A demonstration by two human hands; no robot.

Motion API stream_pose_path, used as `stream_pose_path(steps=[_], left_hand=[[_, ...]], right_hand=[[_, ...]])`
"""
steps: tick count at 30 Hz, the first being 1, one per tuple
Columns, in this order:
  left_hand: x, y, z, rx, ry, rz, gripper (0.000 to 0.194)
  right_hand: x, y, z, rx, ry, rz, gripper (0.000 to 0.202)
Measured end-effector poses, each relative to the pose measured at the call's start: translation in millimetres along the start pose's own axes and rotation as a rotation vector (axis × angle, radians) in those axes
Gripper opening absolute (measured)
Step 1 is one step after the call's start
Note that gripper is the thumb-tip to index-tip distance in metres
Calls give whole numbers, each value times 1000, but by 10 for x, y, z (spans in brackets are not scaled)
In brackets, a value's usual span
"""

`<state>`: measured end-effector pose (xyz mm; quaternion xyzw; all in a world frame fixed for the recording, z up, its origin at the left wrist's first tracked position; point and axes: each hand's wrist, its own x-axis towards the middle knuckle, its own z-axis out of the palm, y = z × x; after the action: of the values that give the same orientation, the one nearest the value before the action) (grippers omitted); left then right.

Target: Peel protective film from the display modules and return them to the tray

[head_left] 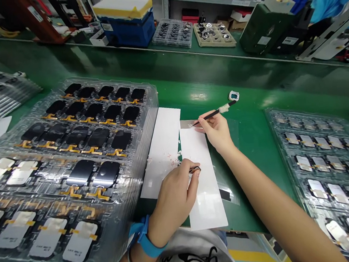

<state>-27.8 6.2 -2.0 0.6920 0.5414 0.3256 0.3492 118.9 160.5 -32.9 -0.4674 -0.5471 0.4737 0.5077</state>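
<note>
My left hand (175, 194) is pinched round a small dark part with a curved edge (195, 169), just above a white paper strip (205, 201). Most of that part is covered by the fingers. In my right hand (217, 131) I grip black tweezers (211, 114) with a pale wrap near the back end. Their tip points down at a greyish film strip (186, 124) with a tiny pale bit at its edge; I cannot tell whether they touch. A second white sheet (164, 136) lies to the left, with small white and reddish scraps (173, 159) along its edge.
Stacked clear trays (151, 149) of black screens with orange flex cables stand on the left. Another tray (290, 169) of whitish-backed pieces lies on the right. Beyond my right hand sits a small white-framed part (233, 96). A shelf behind holds a blue box (133, 28) and parts trays.
</note>
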Motion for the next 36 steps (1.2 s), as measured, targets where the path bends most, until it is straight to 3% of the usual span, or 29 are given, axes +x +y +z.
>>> stream_pose_path(steps=[16,28,36], left_hand=[[4,-12,3,16,-1,16,12],[4,-8,-12,49,-3,31,11],[0,-8,7,71,-8,32,11]], right_hand=[[153,66,51,-173,116,-36,14],[88,41,122,-218,-18,-159,7],[168,23,139,-176,-80,-89,13]])
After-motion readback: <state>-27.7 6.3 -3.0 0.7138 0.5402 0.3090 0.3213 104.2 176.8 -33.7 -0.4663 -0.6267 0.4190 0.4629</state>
